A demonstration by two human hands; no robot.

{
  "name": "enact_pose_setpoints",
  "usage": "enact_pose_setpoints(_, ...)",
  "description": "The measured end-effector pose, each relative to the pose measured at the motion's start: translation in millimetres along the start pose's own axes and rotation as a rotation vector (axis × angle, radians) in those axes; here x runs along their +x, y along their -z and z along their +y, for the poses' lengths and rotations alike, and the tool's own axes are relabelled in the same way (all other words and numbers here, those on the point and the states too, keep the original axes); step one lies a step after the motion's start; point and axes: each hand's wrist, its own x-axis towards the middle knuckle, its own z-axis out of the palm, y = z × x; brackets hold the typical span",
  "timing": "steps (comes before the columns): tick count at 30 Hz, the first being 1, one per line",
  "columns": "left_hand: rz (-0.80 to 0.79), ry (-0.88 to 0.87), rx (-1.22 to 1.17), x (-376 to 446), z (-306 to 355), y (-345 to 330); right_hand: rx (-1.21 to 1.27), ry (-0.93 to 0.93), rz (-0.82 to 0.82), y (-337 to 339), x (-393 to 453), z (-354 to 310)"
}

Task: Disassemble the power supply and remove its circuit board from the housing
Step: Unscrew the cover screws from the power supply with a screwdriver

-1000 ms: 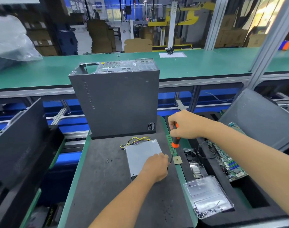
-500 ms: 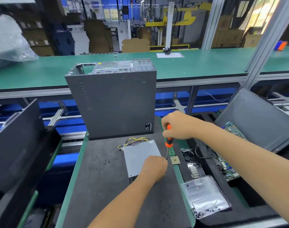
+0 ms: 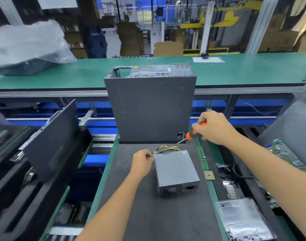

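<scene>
The power supply (image 3: pixel 177 173), a closed grey sheet-metal box with a perforated fan grille and a socket opening on its near face, lies flat on the dark matte mat of the desk (image 3: pixel 131 214), just in front of an upright computer case (image 3: pixel 149 108). A bundle of yellow and black wires (image 3: pixel 167 149) leaves its far end. The left hand (image 3: pixel 142 162) sits at the far-left corner of the housing, its fingers curled and apparently pinching something small there, perhaps a screw or the wire ends; which cannot be told. The right hand (image 3: pixel 214 128) hangs above and to the right, well apart from the box, its fingers clenched round an orange-and-black screwdriver (image 3: pixel 194 132) whose thin steel shaft points down and left. Likely risks: the smooth housing may slide on the mat under driver pressure with only one corner steadied; a small screw may drop and be lost against the dark surface; the tip may slip and nick the wire insulation. Loose circuit boards (image 3: pixel 284 153) and a clear plastic tray (image 3: pixel 242 221) lie at the right.
</scene>
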Motion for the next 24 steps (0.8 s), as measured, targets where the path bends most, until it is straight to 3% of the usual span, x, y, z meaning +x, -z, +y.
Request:
enact_pose_setpoints(4, 0.066, 0.203, 0.056, 7.6, -63.8, 35.9, 0.424, -0.19, -0.126, -41.3, 17.2, -25.3)
enact_pose_setpoints(9, 0.088, 0.253, 0.153, 10.9, -107.5, 47.2, 0.72, -0.301, -0.505, -102.1, 22.6, -64.1)
enact_pose_setpoints(14, 0.073, 0.162, 0.204, 20.6, -122.2, 42.1, 0.661, -0.268, -0.732, -167.8, 17.0, -87.1)
enact_pose_setpoints(20, -0.031, 0.048, 0.354, 28.7, -141.3, 37.3, 0.504, -0.283, -0.699, -212.6, 21.2, -96.6)
enact_pose_setpoints(24, -0.006, -0.032, 0.398, 26.7, -145.5, 34.5, 0.379, -0.274, -0.659, -221.4, 27.0, -96.3)
